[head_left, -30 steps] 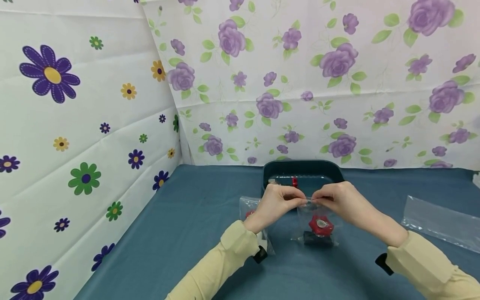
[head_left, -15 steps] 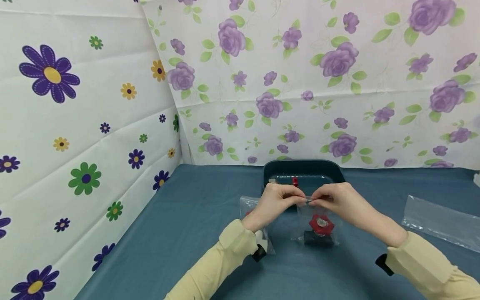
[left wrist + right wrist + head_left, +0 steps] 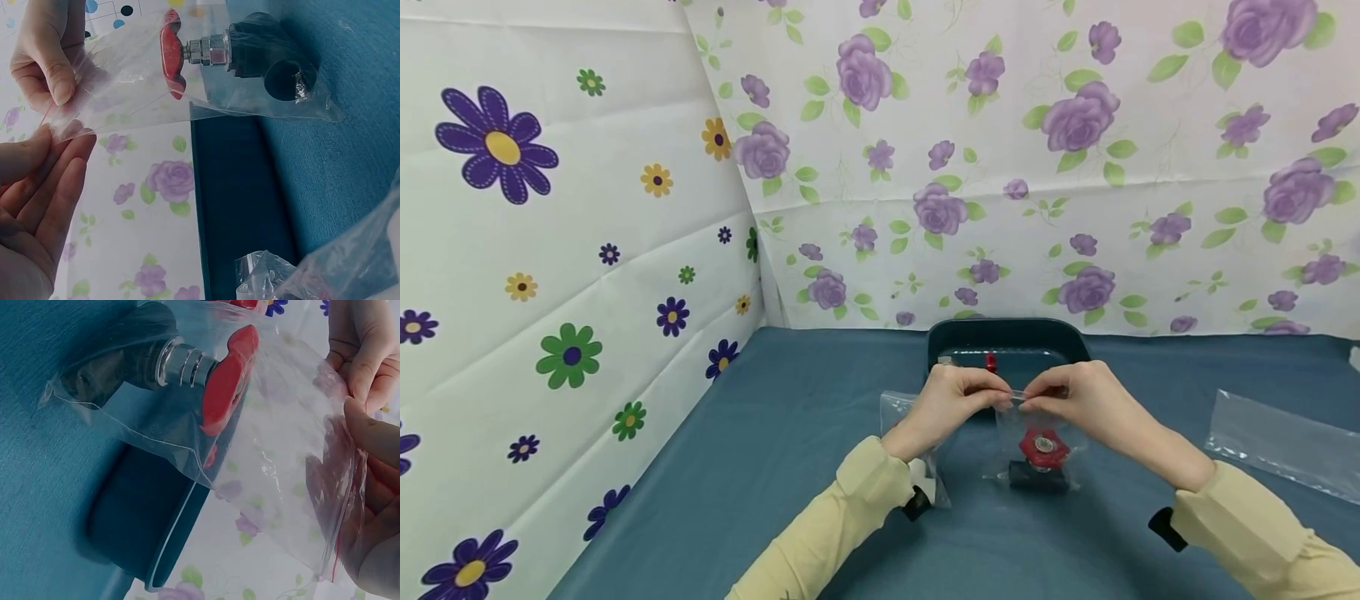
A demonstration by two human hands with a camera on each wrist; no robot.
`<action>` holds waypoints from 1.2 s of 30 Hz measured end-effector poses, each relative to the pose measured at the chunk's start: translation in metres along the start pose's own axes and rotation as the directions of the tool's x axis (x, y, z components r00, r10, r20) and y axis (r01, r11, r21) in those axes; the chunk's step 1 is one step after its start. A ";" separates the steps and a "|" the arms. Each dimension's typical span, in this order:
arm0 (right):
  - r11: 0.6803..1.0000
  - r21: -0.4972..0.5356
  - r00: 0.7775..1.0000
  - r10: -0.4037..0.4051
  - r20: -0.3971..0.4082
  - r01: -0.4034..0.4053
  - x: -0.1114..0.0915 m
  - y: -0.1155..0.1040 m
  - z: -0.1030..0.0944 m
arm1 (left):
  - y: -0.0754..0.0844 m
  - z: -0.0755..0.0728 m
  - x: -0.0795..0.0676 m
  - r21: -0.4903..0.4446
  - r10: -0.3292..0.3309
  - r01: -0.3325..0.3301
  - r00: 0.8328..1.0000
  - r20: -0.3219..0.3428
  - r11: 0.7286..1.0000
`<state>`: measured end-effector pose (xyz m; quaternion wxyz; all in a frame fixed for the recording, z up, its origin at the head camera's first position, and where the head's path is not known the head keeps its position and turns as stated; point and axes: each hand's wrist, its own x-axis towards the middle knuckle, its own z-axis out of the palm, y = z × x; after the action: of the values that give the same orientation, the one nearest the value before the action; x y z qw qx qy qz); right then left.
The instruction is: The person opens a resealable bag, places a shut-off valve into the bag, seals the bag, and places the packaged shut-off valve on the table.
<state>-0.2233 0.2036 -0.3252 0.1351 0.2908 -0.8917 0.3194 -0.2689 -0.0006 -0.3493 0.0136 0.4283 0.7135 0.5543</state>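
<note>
Thumb and fingers of my left hand (image 3: 951, 407) pinch the top edge of a clear zip bag (image 3: 131, 94). Close beside it, my right hand (image 3: 1086, 402) pinches the same edge, fingertips almost meeting. Inside the bag sits a valve (image 3: 164, 362) with a dark body, a silver metal stem and a red handwheel (image 3: 1043, 448). The bag hangs upright from the fingers, the valve at its bottom, close over the blue tablecloth. In the right wrist view a red line runs along the bag's mouth.
Behind the hands stands a dark teal bin (image 3: 1009, 327) with a small red item (image 3: 991, 363) inside. A second clear bag (image 3: 895, 407) holding a white piece (image 3: 922, 482) lies partly under the left wrist. A flat clear bag (image 3: 1285, 442) lies at the right.
Both hands stay at the bag's top edge. The right fingertips have shifted slightly along it; the bag and valve hang almost unchanged.
</note>
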 end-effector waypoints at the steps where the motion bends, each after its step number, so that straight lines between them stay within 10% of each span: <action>1: 1.000 0.006 1.000 0.008 0.009 -0.008 0.000 0.000 0.000 | 0.000 0.000 0.000 0.000 -0.002 0.002 1.000 -0.001 1.000; 21: 0.988 -0.122 0.992 -0.102 -0.069 0.093 -0.001 -0.004 0.002 | -0.001 0.002 0.000 0.047 0.016 -0.016 1.000 0.012 0.999; 36: 0.990 -0.047 0.989 0.138 0.059 -0.135 -0.010 0.001 -0.008 | -0.002 0.001 -0.003 0.057 0.030 -0.030 1.000 -0.003 0.998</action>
<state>-0.2155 0.2137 -0.3236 0.0912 0.2359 -0.9199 0.2996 -0.2678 -0.0018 -0.3522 -0.0081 0.4383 0.7224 0.5347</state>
